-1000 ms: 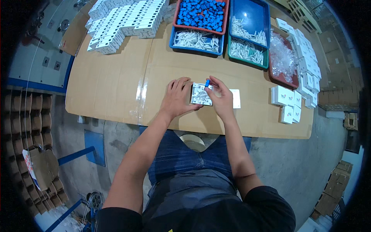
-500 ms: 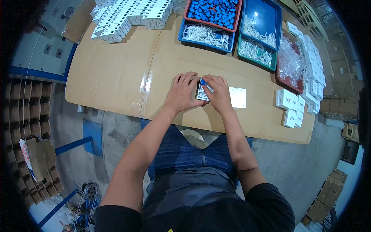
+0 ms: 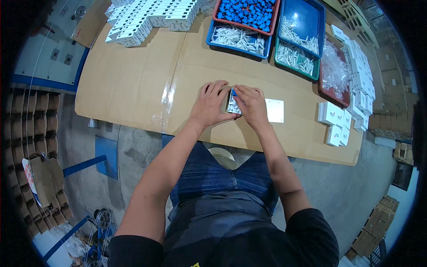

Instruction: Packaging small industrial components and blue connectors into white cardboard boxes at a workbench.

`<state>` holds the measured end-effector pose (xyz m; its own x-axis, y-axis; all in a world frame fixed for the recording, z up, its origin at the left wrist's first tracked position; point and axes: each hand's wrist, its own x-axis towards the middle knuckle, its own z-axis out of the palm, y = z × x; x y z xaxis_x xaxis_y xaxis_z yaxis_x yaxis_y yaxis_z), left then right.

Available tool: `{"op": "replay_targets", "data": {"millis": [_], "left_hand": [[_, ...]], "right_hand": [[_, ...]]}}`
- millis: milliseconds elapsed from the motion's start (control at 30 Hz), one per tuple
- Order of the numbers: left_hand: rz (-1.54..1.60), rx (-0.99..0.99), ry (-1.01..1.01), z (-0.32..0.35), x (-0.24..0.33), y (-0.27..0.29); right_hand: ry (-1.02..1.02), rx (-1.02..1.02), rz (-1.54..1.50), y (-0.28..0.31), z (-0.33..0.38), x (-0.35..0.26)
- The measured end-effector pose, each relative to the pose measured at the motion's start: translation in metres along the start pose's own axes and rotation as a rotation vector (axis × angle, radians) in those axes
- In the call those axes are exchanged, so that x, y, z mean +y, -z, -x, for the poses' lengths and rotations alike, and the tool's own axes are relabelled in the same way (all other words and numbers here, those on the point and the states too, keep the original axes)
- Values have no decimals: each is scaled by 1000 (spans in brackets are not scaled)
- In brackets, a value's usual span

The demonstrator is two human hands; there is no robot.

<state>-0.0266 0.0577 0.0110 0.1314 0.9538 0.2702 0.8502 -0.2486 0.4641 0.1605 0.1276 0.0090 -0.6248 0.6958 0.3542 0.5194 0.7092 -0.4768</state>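
small white part [image 3: 232,104] mostly hidden between hands, blue piece too small to tell

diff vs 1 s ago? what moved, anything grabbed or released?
Little changed. The right hand has closed further over the small white part, its blue piece now almost covered by the fingers. The left hand still braces the part from the left, on the table. Nothing was let go. The white plate beside the right hand, the trays and the stacks of white parts stayed put.
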Motion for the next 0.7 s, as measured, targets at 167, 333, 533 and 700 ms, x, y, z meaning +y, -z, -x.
{"op": "replay_targets", "data": {"millis": [167,333,533,700], "left_hand": [[-40,-23,6,0,-1,0],[-10,-10,11,1,1,0],[-13,10,6,3,-2,-3],[16,20,-14,-2,-1,-3]], "right_hand": [[26,18,76,1,6,-14],[26,-16,89,2,6,-4],[97,-73,209,3,3,-7],[47,-88,193,9,7,-13]]}}
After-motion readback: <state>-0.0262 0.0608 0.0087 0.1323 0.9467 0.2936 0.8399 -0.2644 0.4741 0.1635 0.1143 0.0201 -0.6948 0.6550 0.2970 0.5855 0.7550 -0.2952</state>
